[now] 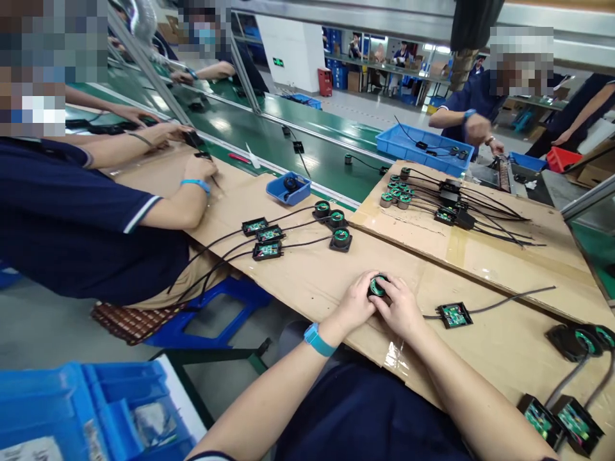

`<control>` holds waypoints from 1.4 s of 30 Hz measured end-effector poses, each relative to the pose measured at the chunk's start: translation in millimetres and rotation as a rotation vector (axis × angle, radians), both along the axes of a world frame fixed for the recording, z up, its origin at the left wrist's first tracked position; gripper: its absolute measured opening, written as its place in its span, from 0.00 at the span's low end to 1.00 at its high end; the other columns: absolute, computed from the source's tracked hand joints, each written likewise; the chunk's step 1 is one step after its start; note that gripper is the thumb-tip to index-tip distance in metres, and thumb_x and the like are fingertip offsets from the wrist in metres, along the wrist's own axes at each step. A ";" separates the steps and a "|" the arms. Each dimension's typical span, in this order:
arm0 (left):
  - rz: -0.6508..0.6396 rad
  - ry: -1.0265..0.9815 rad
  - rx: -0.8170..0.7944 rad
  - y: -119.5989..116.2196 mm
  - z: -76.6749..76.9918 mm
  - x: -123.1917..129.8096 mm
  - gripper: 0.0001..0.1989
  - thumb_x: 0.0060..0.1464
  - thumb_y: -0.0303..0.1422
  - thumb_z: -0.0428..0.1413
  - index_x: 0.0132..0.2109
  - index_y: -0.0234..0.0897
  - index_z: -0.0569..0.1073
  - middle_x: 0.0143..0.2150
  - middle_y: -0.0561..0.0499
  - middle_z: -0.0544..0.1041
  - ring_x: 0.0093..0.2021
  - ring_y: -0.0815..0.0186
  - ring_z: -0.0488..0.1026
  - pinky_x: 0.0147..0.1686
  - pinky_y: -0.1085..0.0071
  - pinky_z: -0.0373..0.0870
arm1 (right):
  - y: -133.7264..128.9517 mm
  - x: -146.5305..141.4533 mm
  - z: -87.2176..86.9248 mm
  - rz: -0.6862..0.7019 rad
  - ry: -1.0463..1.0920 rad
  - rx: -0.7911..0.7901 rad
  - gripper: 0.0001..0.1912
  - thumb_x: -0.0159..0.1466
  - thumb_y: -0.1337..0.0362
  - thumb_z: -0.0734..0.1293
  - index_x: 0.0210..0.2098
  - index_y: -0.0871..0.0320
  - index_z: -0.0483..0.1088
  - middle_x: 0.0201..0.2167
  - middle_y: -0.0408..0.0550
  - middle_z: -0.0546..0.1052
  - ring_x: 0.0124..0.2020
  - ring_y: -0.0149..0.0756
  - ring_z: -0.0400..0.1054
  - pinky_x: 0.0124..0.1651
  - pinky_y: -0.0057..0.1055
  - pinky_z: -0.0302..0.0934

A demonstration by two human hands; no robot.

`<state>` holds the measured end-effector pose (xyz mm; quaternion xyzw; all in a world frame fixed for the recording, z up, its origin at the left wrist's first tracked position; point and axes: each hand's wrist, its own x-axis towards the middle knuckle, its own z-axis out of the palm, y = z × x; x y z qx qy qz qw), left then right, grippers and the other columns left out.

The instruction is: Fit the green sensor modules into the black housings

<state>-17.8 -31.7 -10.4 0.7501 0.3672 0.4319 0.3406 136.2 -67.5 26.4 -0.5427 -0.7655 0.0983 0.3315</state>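
Near the table's front edge, my left hand [356, 303] and my right hand [400, 307] both hold a round black part [378, 285] with a green ring inside. The left fingers wrap its left side, and the right thumb and fingers press its right side and top. A cable runs out from under my right hand to an open black box with a green circuit board [455, 315], which lies on the cardboard to the right. Another cable leaves that box toward the upper right.
Three wired box assemblies [268, 250] lie left of centre, near a small blue bin [289, 187]. More assemblies [450, 203] lie on a raised cardboard sheet [432, 246] and at the lower right [578, 424]. A co-worker's arm [175, 202] rests on the table at the left.
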 end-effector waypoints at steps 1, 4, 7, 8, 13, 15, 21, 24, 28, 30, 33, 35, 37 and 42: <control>-0.004 0.006 -0.008 -0.9 1.0 0.3 0.33 0.50 0.22 0.58 0.63 0.39 0.63 0.60 0.42 0.71 0.61 0.54 0.70 0.64 0.50 0.67 | 4.0 2.7 2.7 0.017 -0.013 -0.029 0.18 0.65 0.61 0.67 0.54 0.57 0.74 0.55 0.56 0.75 0.54 0.48 0.70 0.59 0.48 0.67; 0.007 -0.016 -0.007 -3.9 2.9 -2.0 0.52 0.40 0.40 0.73 0.67 0.38 0.56 0.66 0.37 0.64 0.66 0.44 0.63 0.66 0.44 0.63 | 16.9 13.0 16.4 0.010 -0.063 -0.037 0.16 0.64 0.58 0.67 0.48 0.55 0.78 0.49 0.54 0.79 0.49 0.48 0.74 0.55 0.48 0.70; 0.072 -0.116 -0.010 -3.9 3.0 -8.7 0.60 0.41 0.62 0.65 0.71 0.36 0.49 0.70 0.32 0.57 0.69 0.41 0.57 0.68 0.42 0.58 | 28.3 24.1 25.5 -0.131 -0.032 0.187 0.19 0.63 0.52 0.68 0.49 0.53 0.78 0.51 0.55 0.78 0.50 0.51 0.73 0.57 0.50 0.68; 0.098 -0.154 -0.017 -3.9 3.6 -11.1 0.57 0.47 0.65 0.58 0.71 0.35 0.48 0.69 0.31 0.57 0.69 0.42 0.58 0.68 0.43 0.59 | 31.0 26.8 24.7 -0.190 -0.011 0.268 0.20 0.63 0.50 0.68 0.50 0.53 0.77 0.52 0.55 0.77 0.51 0.52 0.72 0.58 0.51 0.67; 0.157 -0.238 -0.045 -5.0 7.6 -16.0 0.50 0.55 0.66 0.46 0.70 0.33 0.50 0.67 0.29 0.59 0.66 0.43 0.61 0.66 0.44 0.60 | 34.9 33.1 1.0 -0.148 -0.133 0.301 0.24 0.67 0.45 0.60 0.41 0.54 0.80 0.40 0.58 0.80 0.40 0.52 0.74 0.45 0.51 0.72; 0.148 -0.229 -0.045 -3.9 6.5 -15.1 0.49 0.55 0.66 0.45 0.70 0.33 0.51 0.66 0.29 0.60 0.65 0.43 0.62 0.65 0.44 0.61 | 33.4 36.4 -5.0 -0.134 -0.174 0.276 0.27 0.67 0.42 0.58 0.41 0.54 0.80 0.42 0.58 0.79 0.41 0.53 0.74 0.45 0.51 0.72; 0.155 -0.190 0.002 -0.9 -1.2 -15.4 0.45 0.59 0.64 0.42 0.68 0.32 0.54 0.63 0.31 0.63 0.63 0.46 0.65 0.64 0.45 0.63 | 25.6 31.9 -5.8 -0.191 -0.164 0.157 0.27 0.69 0.47 0.58 0.46 0.62 0.78 0.49 0.64 0.77 0.48 0.55 0.73 0.53 0.54 0.67; 0.134 -0.117 0.012 -4.7 -3.8 -16.4 0.44 0.59 0.63 0.43 0.68 0.33 0.55 0.65 0.30 0.61 0.66 0.45 0.62 0.66 0.44 0.59 | 18.5 34.9 8.5 -0.021 -0.204 -0.105 0.26 0.70 0.50 0.59 0.55 0.62 0.74 0.53 0.64 0.76 0.53 0.53 0.72 0.57 0.52 0.66; 0.089 0.076 0.054 -1.4 -6.5 -9.8 0.46 0.57 0.60 0.53 0.71 0.40 0.50 0.71 0.34 0.54 0.72 0.45 0.52 0.69 0.44 0.55 | -0.2 82.4 44.9 -0.032 -0.263 -0.277 0.40 0.66 0.45 0.65 0.71 0.57 0.55 0.67 0.61 0.63 0.68 0.52 0.56 0.68 0.53 0.51; 0.046 0.205 0.082 2.1 -4.5 -3.3 0.45 0.58 0.54 0.57 0.73 0.43 0.47 0.73 0.37 0.51 0.73 0.46 0.50 0.69 0.45 0.56 | -19.4 112.9 56.5 -0.180 -0.357 -0.409 0.46 0.62 0.42 0.68 0.71 0.59 0.54 0.69 0.64 0.58 0.71 0.57 0.49 0.70 0.60 0.42; -0.004 0.345 0.149 12.1 -0.4 6.8 0.41 0.60 0.50 0.57 0.72 0.43 0.50 0.72 0.36 0.54 0.71 0.45 0.55 0.66 0.45 0.61 | -53.9 144.5 55.9 -0.320 -0.404 -0.679 0.55 0.54 0.37 0.73 0.70 0.62 0.57 0.71 0.70 0.52 0.72 0.64 0.44 0.69 0.64 0.39; -0.035 0.399 0.187 24.0 0.7 12.4 0.36 0.62 0.49 0.55 0.70 0.42 0.55 0.67 0.37 0.63 0.66 0.46 0.63 0.64 0.46 0.65 | -75.0 151.8 49.0 -0.289 -0.364 -0.727 0.58 0.49 0.36 0.75 0.69 0.62 0.58 0.71 0.70 0.51 0.71 0.64 0.44 0.69 0.59 0.43; -0.087 0.430 0.216 38.1 0.6 16.2 0.31 0.63 0.47 0.53 0.67 0.39 0.60 0.60 0.38 0.71 0.61 0.48 0.69 0.61 0.48 0.67 | -92.9 150.3 44.2 -0.235 -0.340 -0.667 0.59 0.47 0.39 0.78 0.69 0.61 0.59 0.70 0.68 0.55 0.70 0.62 0.49 0.69 0.53 0.47; -0.121 0.481 0.243 61.3 2.4 16.1 0.28 0.63 0.48 0.51 0.63 0.36 0.64 0.55 0.39 0.74 0.55 0.49 0.72 0.58 0.49 0.70 | -134.6 125.1 56.5 -0.220 -0.316 -0.593 0.31 0.58 0.61 0.72 0.60 0.62 0.68 0.51 0.59 0.74 0.55 0.49 0.65 0.59 0.42 0.60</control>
